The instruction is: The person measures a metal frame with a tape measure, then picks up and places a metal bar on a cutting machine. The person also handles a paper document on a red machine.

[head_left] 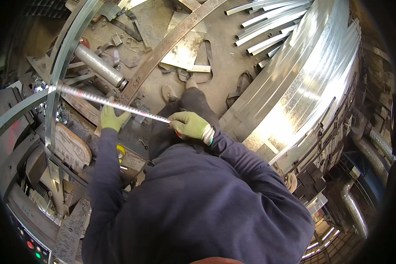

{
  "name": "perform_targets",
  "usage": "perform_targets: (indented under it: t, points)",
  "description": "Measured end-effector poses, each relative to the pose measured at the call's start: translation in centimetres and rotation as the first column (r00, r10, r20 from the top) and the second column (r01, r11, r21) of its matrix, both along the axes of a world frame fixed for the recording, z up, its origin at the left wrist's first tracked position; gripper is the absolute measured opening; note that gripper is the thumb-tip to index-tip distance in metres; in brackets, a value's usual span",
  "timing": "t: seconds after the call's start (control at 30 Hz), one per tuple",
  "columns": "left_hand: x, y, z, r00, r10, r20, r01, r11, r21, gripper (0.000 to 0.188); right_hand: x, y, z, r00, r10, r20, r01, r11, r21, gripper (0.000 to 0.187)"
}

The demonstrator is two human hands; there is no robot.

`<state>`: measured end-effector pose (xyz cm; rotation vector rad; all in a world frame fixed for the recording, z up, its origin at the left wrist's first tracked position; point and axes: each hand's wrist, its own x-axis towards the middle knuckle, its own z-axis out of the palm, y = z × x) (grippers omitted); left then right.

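My right hand (190,125), in a pale green glove, is closed round a tape measure; a bit of its red case (179,134) shows under the fingers. From it the white tape blade (136,110) runs out to the left, its far end blurred beside a grey metal frame bar (51,105). My left hand (111,119), gloved likewise, is by the workbench edge with thumb and fingers apart. The blade crosses over its fingertips; whether they touch is hard to tell. A yellow tape roll or ring (120,152) lies beside my left forearm.
A metal cylinder (99,66) lies beyond my left hand. Long galvanized sheets and profiles (290,92) are stacked at the right. Straps (209,57), a flat plate (182,44) and scraps lie on the floor. A control panel (31,244) with buttons shows at lower left.
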<state>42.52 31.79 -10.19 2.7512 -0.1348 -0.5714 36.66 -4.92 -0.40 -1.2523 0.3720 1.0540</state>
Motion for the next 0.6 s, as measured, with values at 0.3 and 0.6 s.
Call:
perform_targets:
  t: [0.3,0.6]
  points:
    - [-5.6,-13.7,4.3,0.575,0.028,-0.818,-0.803,0.214,-0.557,0.048,0.9,0.9,-6.5,0.970,0.242,0.016,-0.241,0.952,0.188,0.032]
    - [-14.5,-11.6,-3.4,0.339,0.201,-0.919,-0.927,0.241,-0.288,0.051,0.9,-17.4,-44.6,0.760,0.647,0.066,-0.366,0.510,-0.778,0.062]
